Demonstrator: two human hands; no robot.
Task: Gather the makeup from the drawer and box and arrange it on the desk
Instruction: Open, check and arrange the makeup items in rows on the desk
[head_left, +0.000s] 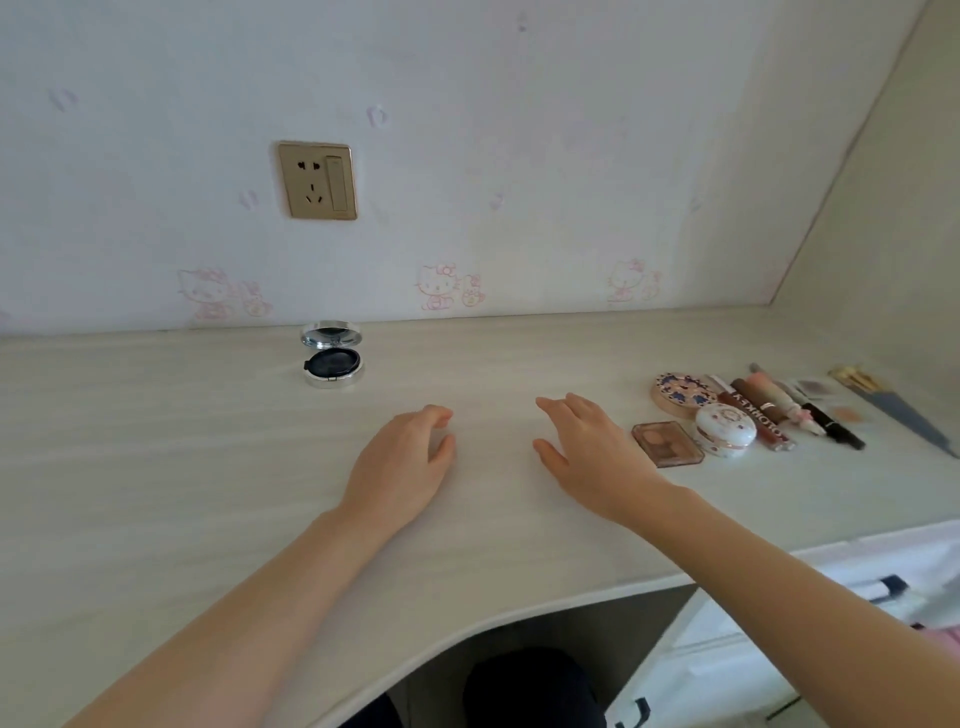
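Several makeup pieces lie close together on the right part of the pale wood-grain desk (156, 441): a round flat compact with blue flower print (680, 393), a glossy white domed case (725, 430), a square brown eyeshadow palette (667, 442) and slim brown tubes (761, 413). An open round silver compact (332, 354) stands apart, near the wall. The left hand (402, 462), fingers loosely curled, and the right hand (597, 457), fingers relaxed and slightly apart, rest mid-desk and hold nothing. I judge the gathering mostly done. Arranging comes next and calls for light pinches on these small, smooth pieces.

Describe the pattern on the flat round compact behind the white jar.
The compact has dark blue flowers on a pale pink lid; the head view shows it.
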